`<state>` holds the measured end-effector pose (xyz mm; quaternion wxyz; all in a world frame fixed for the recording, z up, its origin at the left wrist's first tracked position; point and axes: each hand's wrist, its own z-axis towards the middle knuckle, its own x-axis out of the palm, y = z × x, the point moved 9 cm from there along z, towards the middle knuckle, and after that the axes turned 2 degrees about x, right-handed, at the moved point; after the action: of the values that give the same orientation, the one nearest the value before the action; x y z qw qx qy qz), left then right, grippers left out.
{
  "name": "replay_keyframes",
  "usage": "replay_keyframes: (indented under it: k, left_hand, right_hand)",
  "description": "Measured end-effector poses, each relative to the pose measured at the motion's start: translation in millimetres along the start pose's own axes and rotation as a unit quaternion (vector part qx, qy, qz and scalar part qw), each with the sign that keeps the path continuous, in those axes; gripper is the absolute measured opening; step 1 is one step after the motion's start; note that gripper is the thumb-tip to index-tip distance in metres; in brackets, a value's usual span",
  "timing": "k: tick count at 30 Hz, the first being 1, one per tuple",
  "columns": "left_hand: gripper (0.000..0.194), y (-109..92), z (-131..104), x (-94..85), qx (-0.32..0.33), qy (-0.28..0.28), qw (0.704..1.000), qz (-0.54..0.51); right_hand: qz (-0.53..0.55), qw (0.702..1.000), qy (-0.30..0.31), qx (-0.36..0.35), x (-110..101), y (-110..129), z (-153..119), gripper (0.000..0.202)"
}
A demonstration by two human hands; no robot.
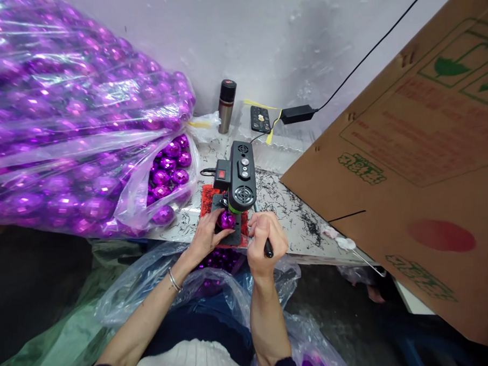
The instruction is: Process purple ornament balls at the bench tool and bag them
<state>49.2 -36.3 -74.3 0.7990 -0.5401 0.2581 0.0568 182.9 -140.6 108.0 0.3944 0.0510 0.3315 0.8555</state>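
My left hand pinches a shiny purple faceted ball between thumb and fingers. The ball sits under the front end of a black bench machine with round vents and buttons, above its dark base plate. A box with a red switch is attached at the machine's left side. My right hand is closed in a fist around the black-ended lever handle at the machine's right. Red material shows beneath the base.
Purple balls fill a large clear bag at left, open toward the machine. A thermos, phone and power adapter lie behind. A big cardboard box leans in at right. Black scraps litter the table. Plastic bagging covers my lap.
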Motion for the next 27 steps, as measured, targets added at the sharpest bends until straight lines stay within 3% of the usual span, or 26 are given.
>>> replay_keyframes:
  k: [8,16,27]
  left_hand:
    - [0.059,7,2,8.3,0.006,-0.021,1.000,0.015]
    - [0.053,4,1,7.9,0.005,-0.033,0.999,0.014]
    - [0.055,4,1,8.1,0.018,-0.026,0.999,0.002]
  right_hand:
    - [-0.013,1.000,0.002,-0.008,-1,-4,-12,0.033]
    - [-0.034,0.995,-0.045,-0.086,7,-21,-46,0.038]
    - [-0.017,0.995,-0.068,-0.070,8,-34,-59,0.039]
